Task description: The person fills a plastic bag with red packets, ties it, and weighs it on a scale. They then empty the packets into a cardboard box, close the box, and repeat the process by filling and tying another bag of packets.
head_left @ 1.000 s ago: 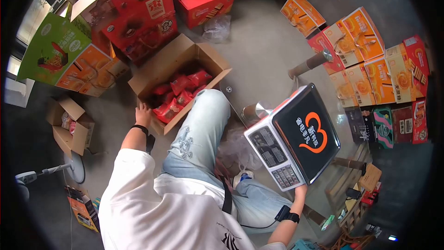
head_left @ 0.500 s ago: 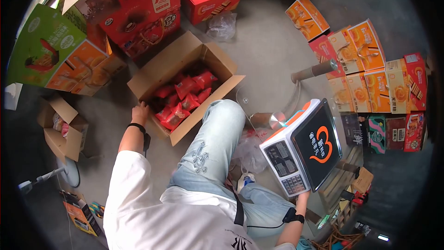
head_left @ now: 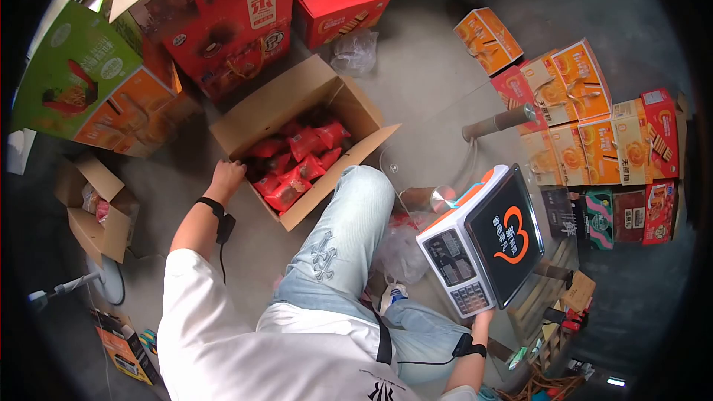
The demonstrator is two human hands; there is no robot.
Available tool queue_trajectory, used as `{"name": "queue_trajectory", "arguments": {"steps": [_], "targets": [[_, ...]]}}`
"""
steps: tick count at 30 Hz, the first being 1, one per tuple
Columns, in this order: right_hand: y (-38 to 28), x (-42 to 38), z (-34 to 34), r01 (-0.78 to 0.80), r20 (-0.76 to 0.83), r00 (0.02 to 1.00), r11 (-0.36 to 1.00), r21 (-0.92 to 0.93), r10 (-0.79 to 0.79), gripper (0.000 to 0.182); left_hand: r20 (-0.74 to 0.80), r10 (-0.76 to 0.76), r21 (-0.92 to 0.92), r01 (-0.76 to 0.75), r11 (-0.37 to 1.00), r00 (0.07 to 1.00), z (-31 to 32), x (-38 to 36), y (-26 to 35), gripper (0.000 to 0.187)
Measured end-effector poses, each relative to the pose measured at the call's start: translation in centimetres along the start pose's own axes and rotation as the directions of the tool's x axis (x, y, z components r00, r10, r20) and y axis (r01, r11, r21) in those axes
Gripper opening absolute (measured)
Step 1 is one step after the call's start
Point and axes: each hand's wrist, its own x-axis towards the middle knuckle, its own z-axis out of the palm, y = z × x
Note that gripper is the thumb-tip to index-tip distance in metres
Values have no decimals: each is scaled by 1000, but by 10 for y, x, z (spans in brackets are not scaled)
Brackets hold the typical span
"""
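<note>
My left hand [head_left: 229,177] is closed on the near left edge of an open cardboard box [head_left: 278,100]. Inside that box lie several red packets [head_left: 303,142]. At the right, my right hand [head_left: 483,318] is at the lower corner of a white and orange scale [head_left: 459,260] with a black top plate [head_left: 509,241]. Its fingers are mostly hidden behind the scale's keypad side. The scale stands tilted in view beside my knee, on a glass surface.
Red cartons [head_left: 342,1] and a green carton [head_left: 70,78] stand behind. A small open box [head_left: 96,208] is at the left. Orange boxes [head_left: 583,78] line the right, near metal-capped posts [head_left: 501,120]. A clear plastic bag [head_left: 405,252] lies beside the scale.
My left hand has shifted slightly up along the box's edge, its wrist turned and the strap's cable now hanging free. The box has moved slightly right. My right hand stays at the scale.
</note>
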Motion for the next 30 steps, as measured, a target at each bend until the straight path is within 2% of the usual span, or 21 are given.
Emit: {"name": "queue_trajectory", "arguments": {"steps": [2,5,13,15,16,17,21,23,29,30], "targets": [[3,6,0,0,-5,1000,1000,-9,0,36,-99,86,70,-79,994,991,-31,0,-4,12],[6,13,1,4,-26,1000,1000,-12,-4,35,-138,122,141,-102,985,983,-55,9,-22,8],[8,15,3,-45,-89,995,997,-59,39,33,-179,249,317,-184,930,952,-145,20,-50,7],[6,12,3,-49,-108,993,996,-72,41,32,-138,264,351,-202,914,955,-165,21,-55,13],[6,10,7,40,-133,990,995,-91,-52,29,-129,268,332,-213,919,955,-172,20,-58,13],[13,15,4,40,-132,990,996,-84,-51,29,-119,271,313,-223,923,955,-177,19,-60,14],[19,16,2,143,-107,982,984,-106,-154,30,-129,253,266,-212,940,959,-188,11,-61,16],[19,14,3,166,-103,978,976,-143,-182,30,-160,189,189,-158,969,969,-182,6,-61,17],[27,18,-5,226,-75,971,974,-3,-226,33,-190,73,115,-52,992,979,-161,-22,-53,13],[27,17,-6,232,-128,965,973,20,-228,32,-199,57,125,-33,992,978,-155,-27,-50,12]]}}
